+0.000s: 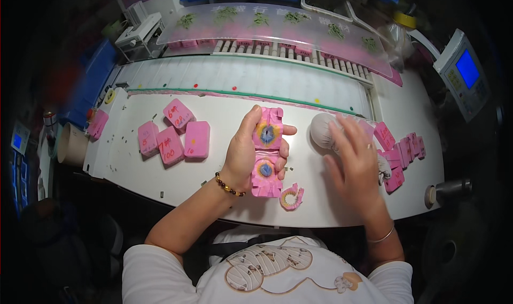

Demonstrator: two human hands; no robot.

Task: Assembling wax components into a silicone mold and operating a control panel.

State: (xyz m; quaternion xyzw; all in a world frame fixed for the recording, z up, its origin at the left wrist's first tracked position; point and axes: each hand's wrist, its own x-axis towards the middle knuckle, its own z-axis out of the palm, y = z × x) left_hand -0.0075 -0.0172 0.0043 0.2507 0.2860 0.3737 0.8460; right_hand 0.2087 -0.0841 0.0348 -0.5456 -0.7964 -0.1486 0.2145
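My left hand (pixel 243 154) is closed around an opened pink rubber mold (pixel 267 157). Its two halves lie one above the other, each with a round blue and yellow hollow. Below the hand a loose pink ring-shaped piece (pixel 291 197) with a ridged inner edge rests on the white table. My right hand (pixel 355 162), slightly blurred, is held over the right side with its fingers apart. A round white cloth pouch (pixel 321 131) sits by its fingertips, partly covered; whether they touch it I cannot tell.
Several pink mold blocks (pixel 171 145) with red handwriting lie at left, and more pink blocks (pixel 411 149) at right. A white conveyor (pixel 240 79) with green edging runs behind. A dark cylinder (pixel 453 193) stands at the right edge, below a blue-screened control panel (pixel 467 71).
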